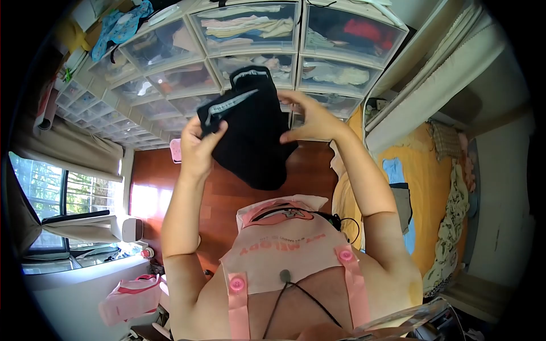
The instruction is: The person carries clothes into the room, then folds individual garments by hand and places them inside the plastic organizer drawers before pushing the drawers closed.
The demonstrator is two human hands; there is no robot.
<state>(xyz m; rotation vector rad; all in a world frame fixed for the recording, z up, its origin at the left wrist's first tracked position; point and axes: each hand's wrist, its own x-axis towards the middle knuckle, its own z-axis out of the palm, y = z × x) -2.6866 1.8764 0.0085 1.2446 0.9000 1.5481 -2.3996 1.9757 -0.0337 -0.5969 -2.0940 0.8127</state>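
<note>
A folded black garment [250, 133] hangs in the air in front of me, with a whitish lettered strip along its upper edge. My left hand [202, 145] grips its upper left corner, thumb on the near side and fingers partly hidden behind the cloth. On the garment's other side is my right hand [307, 116], with thumb and fingers spread apart at the right edge. Whether those fingertips touch the cloth, I cannot tell.
Clear plastic drawers [247, 28] full of folded clothes stand ahead. To the right, a bed with a yellow sheet [424, 196] has blue and grey clothes on it. A window [85, 190] is on the left, and a pink bag [131, 298] sits lower left.
</note>
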